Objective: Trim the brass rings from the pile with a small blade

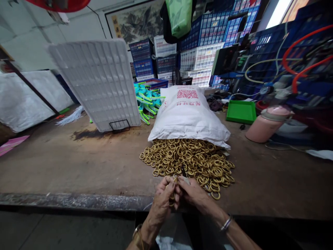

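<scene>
A heap of brass rings (187, 158) spills from the mouth of a white sack (188, 111) lying on the worn workbench (78, 163). Both my hands meet at the near edge of the heap. My left hand (163, 198) has its fingers closed on a brass ring (176, 180) held between the two hands. My right hand (194, 192) grips a small dark-tipped tool (184, 172) that points up against that ring. A bracelet sits on my right wrist and a band on my left wrist.
A white moulded tray (99, 83) leans upright at the back left on a wire stand. Green-and-blue hangers (148, 99) lie behind the sack. A green tray (241, 111) and a pink flask (267, 123) sit to the right. Crates are stacked behind.
</scene>
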A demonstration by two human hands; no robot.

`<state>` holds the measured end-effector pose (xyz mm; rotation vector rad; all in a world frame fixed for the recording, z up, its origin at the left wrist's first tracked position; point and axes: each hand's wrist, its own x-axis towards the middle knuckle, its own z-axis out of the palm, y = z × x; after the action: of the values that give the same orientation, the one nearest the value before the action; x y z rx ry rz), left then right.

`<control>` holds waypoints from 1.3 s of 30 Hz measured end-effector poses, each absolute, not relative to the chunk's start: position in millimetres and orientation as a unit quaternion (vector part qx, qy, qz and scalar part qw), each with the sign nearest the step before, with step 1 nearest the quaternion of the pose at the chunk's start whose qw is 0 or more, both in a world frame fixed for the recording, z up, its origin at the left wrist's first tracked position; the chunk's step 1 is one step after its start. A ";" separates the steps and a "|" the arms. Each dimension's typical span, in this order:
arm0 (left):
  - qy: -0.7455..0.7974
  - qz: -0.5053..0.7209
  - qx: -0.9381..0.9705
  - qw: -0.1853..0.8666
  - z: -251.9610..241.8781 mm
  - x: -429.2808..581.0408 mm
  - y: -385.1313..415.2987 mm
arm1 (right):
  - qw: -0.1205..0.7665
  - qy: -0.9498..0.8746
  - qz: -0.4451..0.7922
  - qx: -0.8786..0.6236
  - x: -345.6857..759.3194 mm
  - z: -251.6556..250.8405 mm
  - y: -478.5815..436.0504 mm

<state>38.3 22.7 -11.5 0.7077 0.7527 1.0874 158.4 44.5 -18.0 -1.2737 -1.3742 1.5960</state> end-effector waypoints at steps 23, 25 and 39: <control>0.443 0.504 0.307 0.675 -27.0 31.4 21.3 | 0.344 -0.646 0.428 -0.531 166.4 -10.7 36.8; 0.449 0.493 0.321 0.672 -29.4 31.3 20.9 | 0.332 -0.632 0.479 -0.511 167.4 -8.4 36.0; 0.393 0.406 0.036 0.825 -25.1 35.7 22.8 | 0.354 -0.669 0.371 -0.537 165.6 -16.3 28.1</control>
<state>35.7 22.8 -25.1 0.0762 0.8347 0.8629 165.6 28.1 -16.3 -1.3890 -1.7306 0.9591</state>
